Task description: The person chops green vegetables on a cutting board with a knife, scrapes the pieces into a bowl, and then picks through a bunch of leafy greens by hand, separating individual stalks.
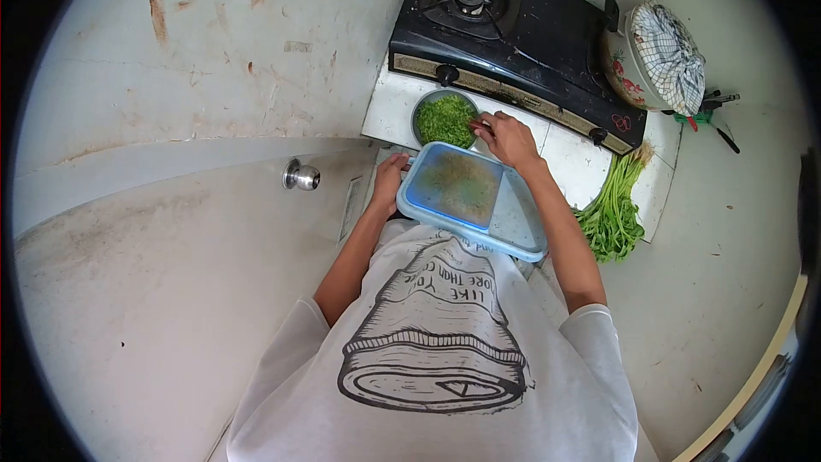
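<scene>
A light-blue tray (pixel 523 214) is held against my shirt front at the counter edge. Its blue-rimmed chopping surface (pixel 453 185) is stained green and brown. My left hand (pixel 391 178) is closed on the tray's left edge. Just beyond the tray, a dark round bowl (pixel 416 124) is full of finely chopped greens (pixel 448 120). My right hand (pixel 509 139), at the bowl's right side, is closed around the reddish-brown handle of what looks like a knife (pixel 481 127). Its blade cannot be made out.
A black two-burner gas stove (pixel 530 38) stands behind the bowl, with a cloth-covered pot (pixel 633 64) on its right. Leafy green stalks (pixel 614 214) lie right of my forearm. Knives (pixel 727 139) sit by the far wall. A door knob (pixel 301 174) sticks out at left.
</scene>
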The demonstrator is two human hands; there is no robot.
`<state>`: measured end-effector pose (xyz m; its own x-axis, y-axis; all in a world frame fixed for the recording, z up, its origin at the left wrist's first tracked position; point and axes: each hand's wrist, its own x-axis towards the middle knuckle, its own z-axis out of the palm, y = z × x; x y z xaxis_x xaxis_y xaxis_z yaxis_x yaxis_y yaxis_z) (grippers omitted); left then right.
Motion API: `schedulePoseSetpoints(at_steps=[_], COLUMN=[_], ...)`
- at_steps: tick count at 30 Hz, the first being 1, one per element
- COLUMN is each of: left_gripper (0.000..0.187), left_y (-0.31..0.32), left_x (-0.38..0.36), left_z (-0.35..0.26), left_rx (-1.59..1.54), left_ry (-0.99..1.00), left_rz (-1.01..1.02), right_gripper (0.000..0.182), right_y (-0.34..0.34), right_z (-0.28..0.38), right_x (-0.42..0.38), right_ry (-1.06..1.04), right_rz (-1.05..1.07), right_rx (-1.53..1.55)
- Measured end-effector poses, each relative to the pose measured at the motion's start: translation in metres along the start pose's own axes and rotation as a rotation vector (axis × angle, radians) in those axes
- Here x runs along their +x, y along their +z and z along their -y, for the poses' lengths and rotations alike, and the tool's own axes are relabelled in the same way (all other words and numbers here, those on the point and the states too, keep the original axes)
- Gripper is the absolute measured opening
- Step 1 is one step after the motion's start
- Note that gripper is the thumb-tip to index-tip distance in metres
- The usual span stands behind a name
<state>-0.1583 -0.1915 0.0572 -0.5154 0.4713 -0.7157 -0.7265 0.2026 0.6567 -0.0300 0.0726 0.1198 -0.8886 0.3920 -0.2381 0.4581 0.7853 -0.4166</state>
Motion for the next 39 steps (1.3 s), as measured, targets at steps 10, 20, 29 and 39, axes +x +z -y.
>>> schedulePoseSetpoints(at_steps=[10,20,29,39], left_gripper=[0.026,0.023,0.023,0.026], left_y=[-0.003,0.005,0.008,0.020], left_x=[0.007,0.027,0.019,0.004], left_z=[0.004,0.007,-0.010,-0.020], left_rx=[0.013,-0.100,-0.039,0.037], left_ry=[-0.027,0.041,0.132,0.235], left_rz=[0.041,0.076,0.021,0.043], right_gripper=[0.025,0.028,0.029,0.025], right_y=[-0.014,0.007,-0.015,-0.033], right_z=[-0.015,-0.016,-0.002,0.010], right_x=[-0.017,-0.006,-0.010,-0.046], right_ry=[0.040,0.168,0.129,0.095], right_rz=[0.005,0.036,-0.005,-0.207], right_rx=[0.053,0.172,0.131,0.098])
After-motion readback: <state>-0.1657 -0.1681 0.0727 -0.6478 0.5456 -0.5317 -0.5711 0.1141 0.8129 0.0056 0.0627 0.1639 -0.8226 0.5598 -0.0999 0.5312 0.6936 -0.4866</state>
